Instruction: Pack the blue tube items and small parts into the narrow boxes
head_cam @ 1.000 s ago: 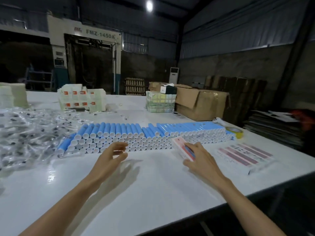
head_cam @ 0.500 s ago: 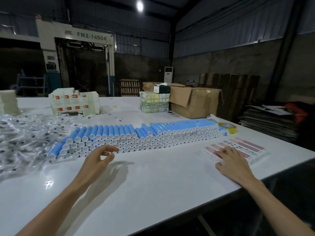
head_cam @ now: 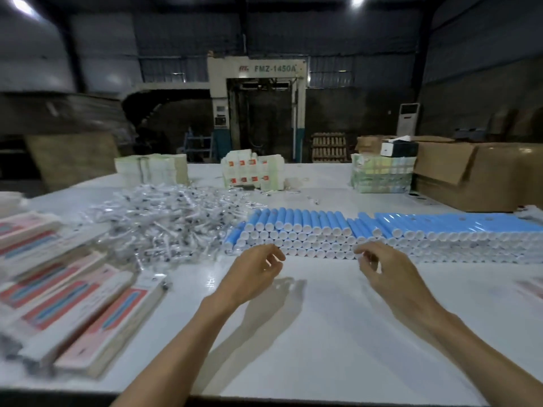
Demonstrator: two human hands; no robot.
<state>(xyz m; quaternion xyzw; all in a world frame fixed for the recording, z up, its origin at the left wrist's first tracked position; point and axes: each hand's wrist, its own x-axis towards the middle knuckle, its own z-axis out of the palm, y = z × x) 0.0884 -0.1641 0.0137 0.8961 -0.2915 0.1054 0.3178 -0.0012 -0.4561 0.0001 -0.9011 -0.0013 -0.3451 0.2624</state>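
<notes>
White table (head_cam: 293, 333) filling lower frame, blue tubes (head_cam: 323, 227) lying stacked centre right, small parts (head_cam: 164, 227) heaped centre left, narrow boxes (head_cam: 73, 312) lying lower left, left hand (head_cam: 255, 271) and right hand (head_cam: 379, 268) hovering loosely curled, empty, FMZ-1450A machine (head_cam: 258, 69) standing top centre in dim warehouse.

The hall is dim. A left lamp (head_cam: 22, 5) and a right lamp (head_cam: 358, 0) flare white at the top corners. The white bench (head_cam: 323, 348) is the brightest surface, with a small glare patch (head_cam: 210, 281) beside the left hand (head_cam: 255, 271). That hand and its arm throw a soft grey shadow (head_cam: 274, 306) to their right. The middle is fairly sharp, and lettering on the machine (head_cam: 258, 83) reads. Motion blur smears the left edge, and the boxes (head_cam: 67, 295) there are soft. Wide-angle distortion bows the bench's edges.
</notes>
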